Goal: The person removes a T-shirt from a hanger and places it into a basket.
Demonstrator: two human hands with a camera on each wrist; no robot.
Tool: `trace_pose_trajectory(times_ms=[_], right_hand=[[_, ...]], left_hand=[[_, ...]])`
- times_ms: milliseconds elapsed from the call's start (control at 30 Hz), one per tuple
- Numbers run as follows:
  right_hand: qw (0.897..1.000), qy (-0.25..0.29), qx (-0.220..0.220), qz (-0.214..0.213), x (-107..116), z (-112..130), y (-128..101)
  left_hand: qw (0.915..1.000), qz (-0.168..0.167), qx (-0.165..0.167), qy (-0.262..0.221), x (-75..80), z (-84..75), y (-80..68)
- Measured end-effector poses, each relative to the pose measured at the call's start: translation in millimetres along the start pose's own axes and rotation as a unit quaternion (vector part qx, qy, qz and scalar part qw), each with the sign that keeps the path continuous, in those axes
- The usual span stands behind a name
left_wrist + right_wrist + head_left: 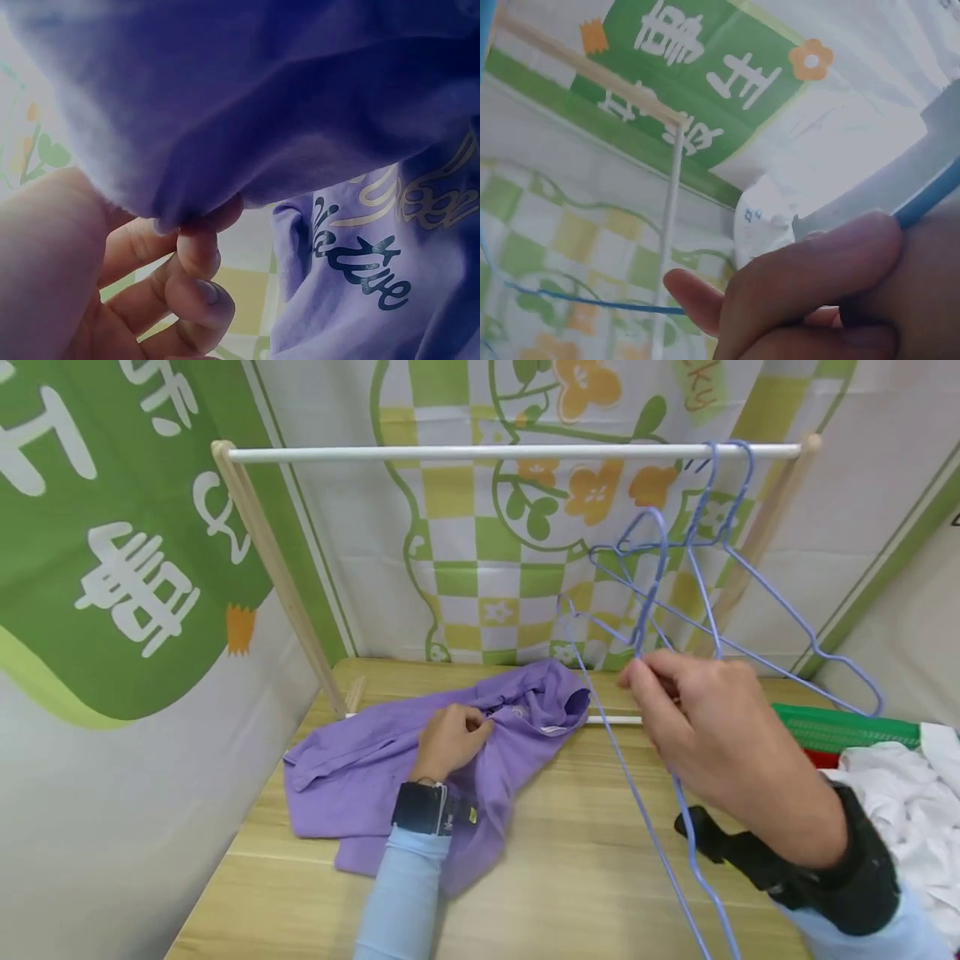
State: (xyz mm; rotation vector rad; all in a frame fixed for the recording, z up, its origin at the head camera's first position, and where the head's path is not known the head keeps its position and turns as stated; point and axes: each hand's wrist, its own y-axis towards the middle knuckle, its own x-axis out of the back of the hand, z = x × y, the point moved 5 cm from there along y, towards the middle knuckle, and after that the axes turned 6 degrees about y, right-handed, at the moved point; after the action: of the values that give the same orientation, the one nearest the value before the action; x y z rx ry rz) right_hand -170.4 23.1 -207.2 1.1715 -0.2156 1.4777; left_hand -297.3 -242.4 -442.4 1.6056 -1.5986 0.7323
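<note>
A purple shirt [390, 752] with printed lettering lies bunched on the wooden table. My left hand [452, 739] pinches its cloth near the collar; in the left wrist view the thumb and fingertips [199, 251] close on a fold of the fabric. Off to the right, my right hand [712, 727] is raised above the table and grips a blue wire hanger [651, 593] just below its hook. The hanger's long arms reach down toward the front of the table. In the right wrist view, curled fingers [810, 285] hold the blue wire, partly hidden by the hand.
A wooden rack with a white rail [480, 456] stands at the back. Two more blue hangers [802, 618] hang at its right end. On the right, a green basket [847, 727] stands by a pile of white cloth [907, 810]. A patterned curtain [480, 568] hangs behind.
</note>
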Motion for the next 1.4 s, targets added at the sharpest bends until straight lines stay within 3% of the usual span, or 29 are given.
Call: trace_pose_trajectory(times_ms=[133, 267, 433, 600, 867, 1033, 1133, 1233, 1333, 1400], right_hand=[[0.997, -0.070, 0.008, 0.026, 30, 14, 50], [0.991, -0.115, -0.002, 0.069, 44, 13, 108], [0.984, -0.119, -0.022, 0.131, 39, -8, 161], [0.979, -0.101, -0.069, 0.164, 18, -40, 177], [0.971, -0.103, -0.076, 0.200, -4, -56, 164], [0.979, -0.110, -0.042, 0.165, 11, -40, 144], [0.985, -0.121, -0.009, 0.124, 23, -25, 116], [0.989, -0.120, 0.034, 0.082, 27, -15, 73], [0.990, -0.093, 0.095, 0.050, 15, -11, 25], [0.989, -0.069, 0.116, 0.061, -5, -12, -3]], left_hand=[[0.9998, 0.006, -0.016, -0.012, -2.8, -1.9, 0.4], [0.9995, 0.007, -0.023, -0.021, -1.5, -1.2, -0.4], [0.9988, 0.016, -0.033, -0.033, 0.5, -0.8, -1.6], [0.9988, 0.017, -0.033, -0.030, -1.7, 0.5, -2.8], [0.9986, 0.033, -0.022, -0.035, -0.6, 4.1, -0.2], [0.9982, 0.035, -0.027, -0.040, -0.2, 3.7, 2.1], [0.9978, 0.045, -0.026, -0.041, -1.4, 4.0, 1.9], [0.9977, 0.052, -0.019, -0.040, -1.6, 5.7, 1.5], [0.9980, 0.050, -0.014, -0.036, -0.1, 7.0, 1.1], [0.9983, 0.041, -0.018, -0.036, 1.2, 8.0, 0.9]])
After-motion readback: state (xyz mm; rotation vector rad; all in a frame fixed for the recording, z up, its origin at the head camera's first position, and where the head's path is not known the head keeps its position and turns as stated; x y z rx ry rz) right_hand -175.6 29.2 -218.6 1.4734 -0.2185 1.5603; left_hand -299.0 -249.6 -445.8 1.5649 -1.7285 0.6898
